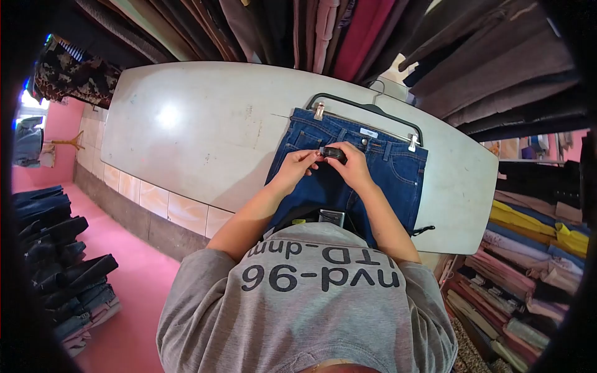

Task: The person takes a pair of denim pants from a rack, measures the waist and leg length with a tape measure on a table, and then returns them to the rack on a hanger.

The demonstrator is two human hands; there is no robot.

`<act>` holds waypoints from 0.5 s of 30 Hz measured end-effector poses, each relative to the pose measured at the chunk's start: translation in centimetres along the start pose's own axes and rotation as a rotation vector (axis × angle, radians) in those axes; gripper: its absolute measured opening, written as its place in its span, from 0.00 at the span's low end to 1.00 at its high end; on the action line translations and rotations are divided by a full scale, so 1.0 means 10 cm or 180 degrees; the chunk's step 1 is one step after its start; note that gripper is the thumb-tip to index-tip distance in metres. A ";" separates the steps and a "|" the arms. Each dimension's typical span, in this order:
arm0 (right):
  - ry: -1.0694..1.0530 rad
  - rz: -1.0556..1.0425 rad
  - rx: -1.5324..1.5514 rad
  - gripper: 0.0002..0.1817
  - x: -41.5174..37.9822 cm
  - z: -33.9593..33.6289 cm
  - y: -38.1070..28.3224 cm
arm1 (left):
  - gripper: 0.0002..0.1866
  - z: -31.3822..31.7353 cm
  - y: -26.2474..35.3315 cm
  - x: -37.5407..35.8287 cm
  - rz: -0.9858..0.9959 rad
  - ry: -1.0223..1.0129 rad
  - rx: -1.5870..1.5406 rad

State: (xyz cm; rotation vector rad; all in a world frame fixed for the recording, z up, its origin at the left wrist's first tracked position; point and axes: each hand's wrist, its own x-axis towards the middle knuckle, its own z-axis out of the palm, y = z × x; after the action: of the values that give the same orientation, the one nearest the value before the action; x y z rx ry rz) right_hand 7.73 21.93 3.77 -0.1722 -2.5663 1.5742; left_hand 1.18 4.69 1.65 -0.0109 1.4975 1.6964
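Together, the left hand (297, 163) and right hand (354, 166) pinch one small black object (334, 153) over one pair of blue jeans (385, 171), clipped by two clips to one hanger (367, 107) on the white surface (205, 124).

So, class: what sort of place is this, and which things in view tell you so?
Probably a clothing shop or stall. Garments hang in a dense row above the table, folded trousers are stacked on shelves, and blue jeans clipped to a hanger lie under both hands.
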 end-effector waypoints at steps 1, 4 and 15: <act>0.0083 -0.0159 -0.0151 0.16 0.02 0.04 0.03 | 0.12 -0.01 -0.01 0.02 -0.0107 0.0172 -0.0016; 0.0054 -0.0280 -0.0346 0.15 0.08 0.15 0.07 | 0.09 -0.10 -0.03 0.08 -0.0034 0.0404 0.0126; 0.0157 -0.0075 -0.1005 0.14 0.14 0.30 0.16 | 0.05 -0.33 0.09 0.23 0.1181 0.2013 0.2069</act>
State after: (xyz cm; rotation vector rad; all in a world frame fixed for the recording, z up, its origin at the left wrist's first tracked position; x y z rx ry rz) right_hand 5.94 20.21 1.06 -0.2065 -2.7499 1.1324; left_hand -2.49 3.38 0.23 0.0888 2.6123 1.4593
